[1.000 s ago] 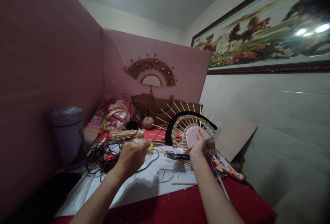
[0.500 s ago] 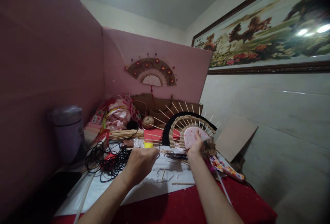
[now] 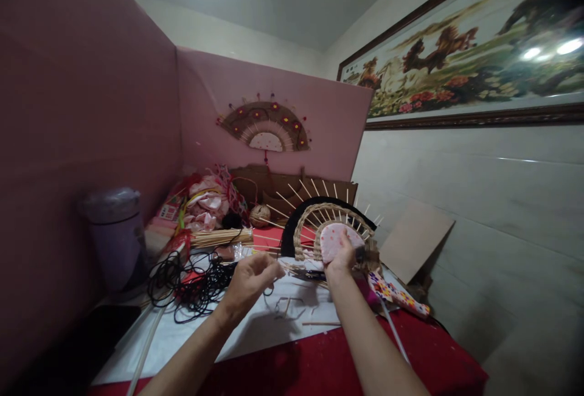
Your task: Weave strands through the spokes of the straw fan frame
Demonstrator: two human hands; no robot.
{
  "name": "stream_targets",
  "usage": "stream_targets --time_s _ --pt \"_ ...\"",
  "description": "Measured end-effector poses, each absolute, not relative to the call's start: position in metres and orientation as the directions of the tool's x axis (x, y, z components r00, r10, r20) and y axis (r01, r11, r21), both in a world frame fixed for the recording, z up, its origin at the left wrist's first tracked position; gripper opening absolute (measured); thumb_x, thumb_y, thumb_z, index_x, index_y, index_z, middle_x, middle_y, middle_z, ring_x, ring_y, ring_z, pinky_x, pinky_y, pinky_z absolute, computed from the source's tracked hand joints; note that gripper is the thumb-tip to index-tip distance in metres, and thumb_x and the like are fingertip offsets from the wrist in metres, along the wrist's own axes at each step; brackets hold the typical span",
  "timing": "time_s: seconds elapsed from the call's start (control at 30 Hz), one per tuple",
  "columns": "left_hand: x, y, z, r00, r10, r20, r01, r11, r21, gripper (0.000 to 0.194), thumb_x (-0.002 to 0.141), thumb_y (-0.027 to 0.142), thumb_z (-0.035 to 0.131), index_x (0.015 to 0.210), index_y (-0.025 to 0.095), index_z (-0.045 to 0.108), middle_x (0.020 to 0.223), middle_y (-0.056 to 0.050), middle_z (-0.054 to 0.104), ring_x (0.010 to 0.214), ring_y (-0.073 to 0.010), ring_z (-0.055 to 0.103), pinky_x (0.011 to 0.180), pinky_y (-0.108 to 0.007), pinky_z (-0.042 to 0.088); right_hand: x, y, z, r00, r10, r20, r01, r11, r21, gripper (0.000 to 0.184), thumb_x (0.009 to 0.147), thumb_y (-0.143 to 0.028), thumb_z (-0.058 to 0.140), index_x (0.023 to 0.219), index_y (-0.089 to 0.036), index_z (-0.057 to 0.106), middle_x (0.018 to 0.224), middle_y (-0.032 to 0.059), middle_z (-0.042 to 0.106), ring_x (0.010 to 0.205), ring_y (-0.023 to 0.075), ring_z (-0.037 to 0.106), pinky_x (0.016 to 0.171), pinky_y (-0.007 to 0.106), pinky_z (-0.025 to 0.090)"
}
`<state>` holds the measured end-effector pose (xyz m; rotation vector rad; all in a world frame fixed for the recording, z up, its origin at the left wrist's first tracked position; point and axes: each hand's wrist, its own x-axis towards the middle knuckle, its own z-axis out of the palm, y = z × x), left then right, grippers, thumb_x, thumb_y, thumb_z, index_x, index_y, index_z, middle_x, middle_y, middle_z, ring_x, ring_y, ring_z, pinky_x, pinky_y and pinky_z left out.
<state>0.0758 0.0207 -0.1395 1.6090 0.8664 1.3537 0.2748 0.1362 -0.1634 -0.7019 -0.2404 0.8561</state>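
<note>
My right hand [image 3: 341, 259] grips a half-round fan frame [image 3: 331, 239] by its pale pink dotted base, thumb on the front. Thin wooden sticks spread from that base. Tan braided cord and an outer black band [image 3: 289, 233] are woven across them. Left of the fan, my left hand [image 3: 253, 279] is closed in a pinch, with a small loop of black cord [image 3: 270, 291] hanging under its fingers. A tangle of black cord [image 3: 194, 283] lies on the white sheet just left of that hand.
Behind are a bundle of sticks [image 3: 219, 238], a twine ball [image 3: 260, 215] and bagged pink material [image 3: 207, 204]. A lilac container [image 3: 114, 235] stands left. Dark tools [image 3: 310, 275] lie under the fan. A finished fan [image 3: 267, 128] hangs on the pink panel.
My left hand has turned slightly, its fingers showing more, and the cord now loops below it. The fan stays in my right hand. The whole view has shifted a little.
</note>
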Motion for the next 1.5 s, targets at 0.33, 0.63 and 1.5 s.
stream_targets --time_s 0.33,0.63,1.5 --pt "0.078 0.029 -0.149 -0.098 0.994 0.049 -0.564 -0.096 0.820 0.024 0.060 0.022 0.070 0.066 0.015 0.048 0.052 0.000 0.057 0.046 -0.0077 0.049 0.042 -0.018 0.038 0.260 0.125 -0.152 0.704 0.685 -0.187 -0.644 0.504 -0.576 0.038 0.054 -0.033 0.074 0.083 -0.014 0.058 0.079 0.0005 0.065 0.066 0.0135 0.063 0.055 0.024 0.054" --pt "0.078 0.031 -0.149 -0.030 0.999 -0.028 -0.560 0.007 0.829 0.030 0.055 0.029 0.076 0.061 0.012 0.053 0.046 0.001 0.052 0.039 -0.0043 0.041 0.034 -0.014 0.025 0.253 0.116 -0.145 0.676 0.710 -0.199 -0.659 0.460 -0.595 0.034 0.058 -0.035 0.073 0.081 -0.014 0.058 0.071 -0.0004 0.065 0.062 0.0133 0.063 0.055 0.024 0.055" --pt "0.066 0.043 -0.152 -0.164 0.986 0.023 -0.590 -0.117 0.799 0.034 0.050 0.031 0.078 0.058 0.014 0.049 0.040 0.007 0.042 0.038 -0.0039 0.036 0.035 -0.015 0.022 0.210 0.090 -0.151 0.046 0.999 -0.013 -0.833 0.031 -0.553 0.036 0.055 -0.023 0.077 0.088 -0.018 0.062 0.068 -0.0018 0.069 0.059 0.0140 0.065 0.056 0.024 0.054"
